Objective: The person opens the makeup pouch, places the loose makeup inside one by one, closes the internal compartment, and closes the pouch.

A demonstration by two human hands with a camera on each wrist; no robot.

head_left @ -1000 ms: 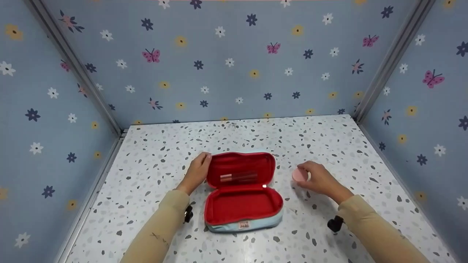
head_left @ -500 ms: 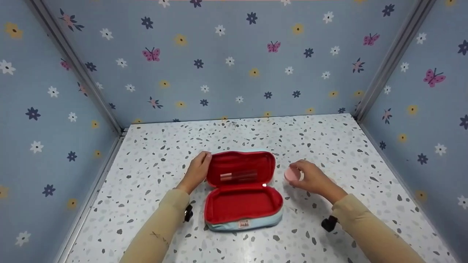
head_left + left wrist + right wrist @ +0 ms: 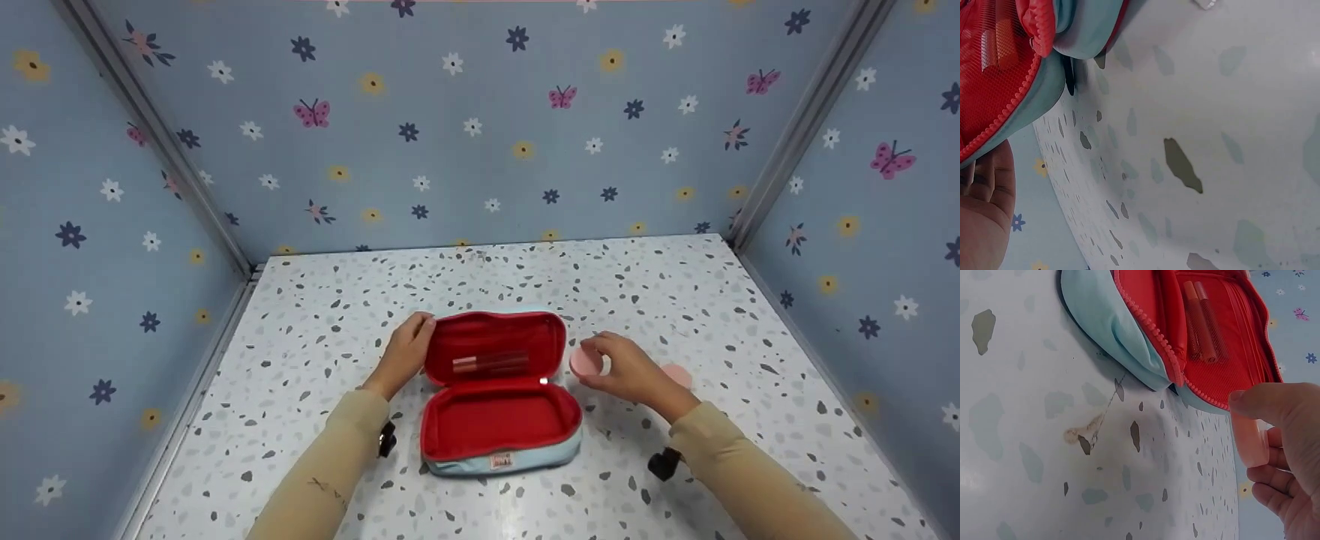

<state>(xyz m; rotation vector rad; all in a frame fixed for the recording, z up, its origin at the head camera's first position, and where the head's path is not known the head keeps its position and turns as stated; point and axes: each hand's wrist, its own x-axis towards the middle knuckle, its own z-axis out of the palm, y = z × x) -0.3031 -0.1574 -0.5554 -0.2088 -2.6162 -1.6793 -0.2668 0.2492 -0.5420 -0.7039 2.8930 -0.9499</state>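
The left hand (image 3: pixel 405 351) grips the open case (image 3: pixel 534 455) at its lid's left edge, fingers behind. Just beside the lid's right edge, the right hand (image 3: pixel 628 369) pinches a disc (image 3: pixel 586 362). Table (image 3: pixel 637 277) stretches behind the case and rightward, where a second disc (image 3: pixel 677 375) lies.

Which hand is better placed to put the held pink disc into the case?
Right, most likely: the right hand pinches the disc close beside the case, while the left hand is occupied holding the raised lid.

right hand (image 3: pixel 1297 430) pinches pink piece (image 3: pixel 1249 441) | pouch (image 3: pixel 1112 323) unzipped | two tubes (image 3: pixel 1203 326) behind mesh (image 3: pixel 1227 377)
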